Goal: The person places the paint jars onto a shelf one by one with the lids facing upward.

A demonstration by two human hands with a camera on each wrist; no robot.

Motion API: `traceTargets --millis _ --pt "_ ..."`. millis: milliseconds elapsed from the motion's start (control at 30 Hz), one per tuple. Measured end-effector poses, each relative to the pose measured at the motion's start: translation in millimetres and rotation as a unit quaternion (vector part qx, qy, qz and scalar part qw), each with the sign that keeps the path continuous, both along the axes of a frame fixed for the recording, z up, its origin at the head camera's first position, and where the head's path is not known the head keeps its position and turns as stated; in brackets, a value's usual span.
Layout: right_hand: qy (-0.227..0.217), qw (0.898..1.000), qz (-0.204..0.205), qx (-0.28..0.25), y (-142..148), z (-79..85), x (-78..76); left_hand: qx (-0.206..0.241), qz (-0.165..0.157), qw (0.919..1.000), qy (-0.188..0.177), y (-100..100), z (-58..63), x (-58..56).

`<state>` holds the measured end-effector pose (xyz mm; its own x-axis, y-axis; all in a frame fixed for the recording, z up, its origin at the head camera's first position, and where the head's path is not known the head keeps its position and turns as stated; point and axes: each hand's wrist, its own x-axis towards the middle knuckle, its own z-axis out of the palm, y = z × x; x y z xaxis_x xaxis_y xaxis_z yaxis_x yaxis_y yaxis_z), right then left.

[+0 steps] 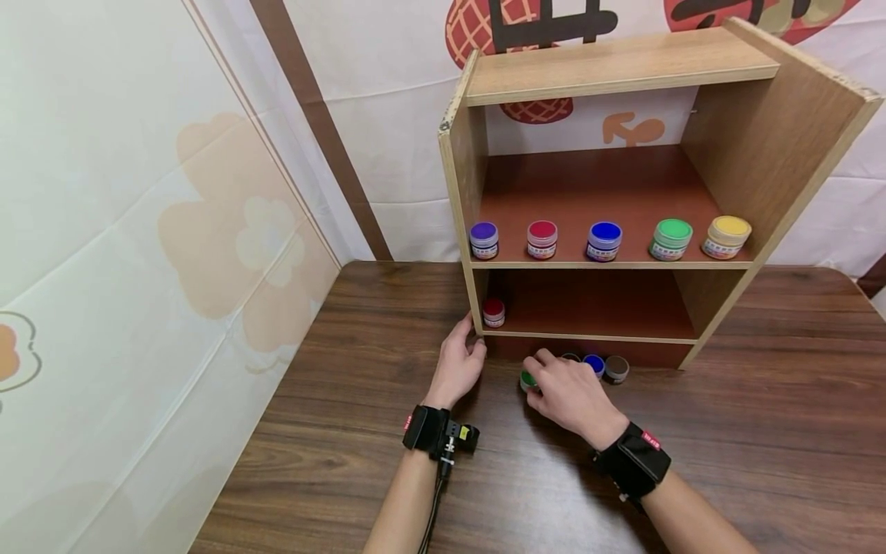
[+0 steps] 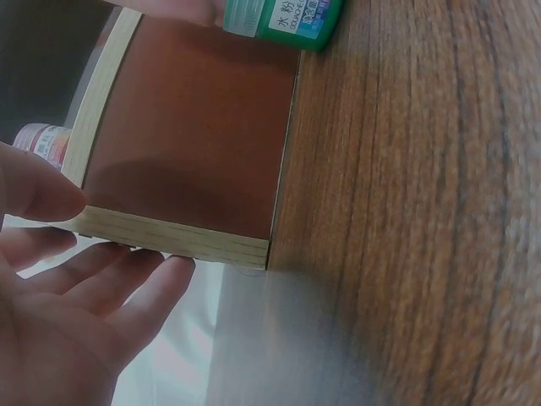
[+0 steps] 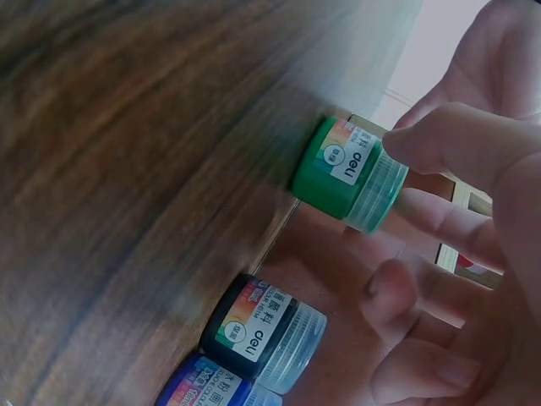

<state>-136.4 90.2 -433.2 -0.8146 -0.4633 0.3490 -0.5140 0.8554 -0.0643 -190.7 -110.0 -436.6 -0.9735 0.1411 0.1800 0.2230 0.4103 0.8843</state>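
My left hand [image 1: 459,368] holds the lower left corner of a wooden shelf unit [image 1: 477,308]. In the left wrist view its thumb lies at the panel's front edge and the fingertips press the outer side. My right hand [image 1: 571,392] pinches the clear lid of a green paint jar [image 3: 347,173] between thumb and index finger, close over the table before the shelf's base. Beside it stand a black paint jar [image 3: 254,326], mostly covered by the hand in the head view, a blue paint jar [image 1: 593,365] and a dark brown paint jar [image 1: 616,369].
A small red jar [image 1: 494,312] sits at the left end of the lower shelf. On the shelf above, purple [image 1: 484,240], red [image 1: 542,239], blue [image 1: 604,241], green [image 1: 671,239] and yellow [image 1: 726,237] jars stand in a row. Patterned cloth [image 1: 388,100] hangs behind the table.
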Motion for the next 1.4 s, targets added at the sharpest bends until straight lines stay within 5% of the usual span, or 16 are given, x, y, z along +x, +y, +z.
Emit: traceTargets --millis 1400 --pt "0.005 1.000 0.009 -0.009 0.1 0.3 -0.8 0.018 -0.008 0.9998 0.000 1.6 2.2 -0.1"
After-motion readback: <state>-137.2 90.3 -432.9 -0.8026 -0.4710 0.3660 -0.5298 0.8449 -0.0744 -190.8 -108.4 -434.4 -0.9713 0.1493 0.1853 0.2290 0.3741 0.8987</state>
